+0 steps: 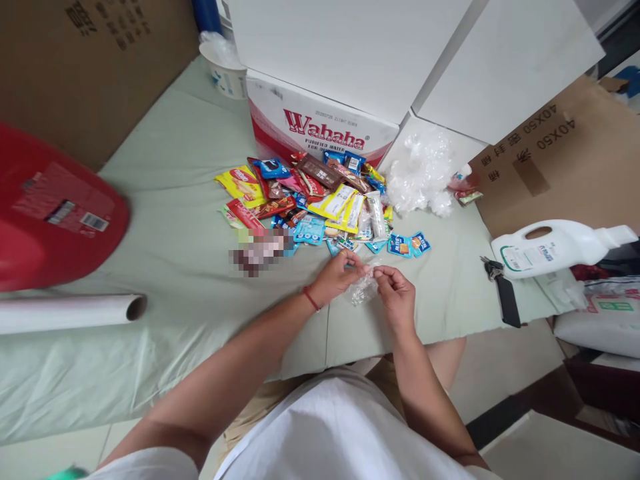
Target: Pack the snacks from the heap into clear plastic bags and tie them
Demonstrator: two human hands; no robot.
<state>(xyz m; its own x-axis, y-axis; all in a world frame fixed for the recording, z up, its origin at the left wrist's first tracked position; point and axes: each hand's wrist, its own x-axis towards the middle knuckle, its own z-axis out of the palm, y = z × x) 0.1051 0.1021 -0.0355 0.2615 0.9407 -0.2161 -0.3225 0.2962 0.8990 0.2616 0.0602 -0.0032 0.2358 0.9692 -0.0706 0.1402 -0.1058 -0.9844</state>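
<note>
My left hand (336, 276) and my right hand (396, 292) pinch a small crumpled clear plastic bag (363, 288) between their fingertips, just above the pale green cloth (170, 220) that covers the surface. A red string is tied round my left wrist. Right beyond my hands lies a pile of snack packets (320, 197) in yellow, red, blue and brown wrappers. Two small blue packets (409, 245) lie at the pile's near right edge, closest to my right hand.
A white Wahaha carton (320, 127) stands behind the pile, with crumpled clear plastic (423, 173) beside it. A white jug (555, 247) and keys (500, 290) lie right. A red chair (50, 207), a white roll (70, 311) and a paper cup (225, 70) are left.
</note>
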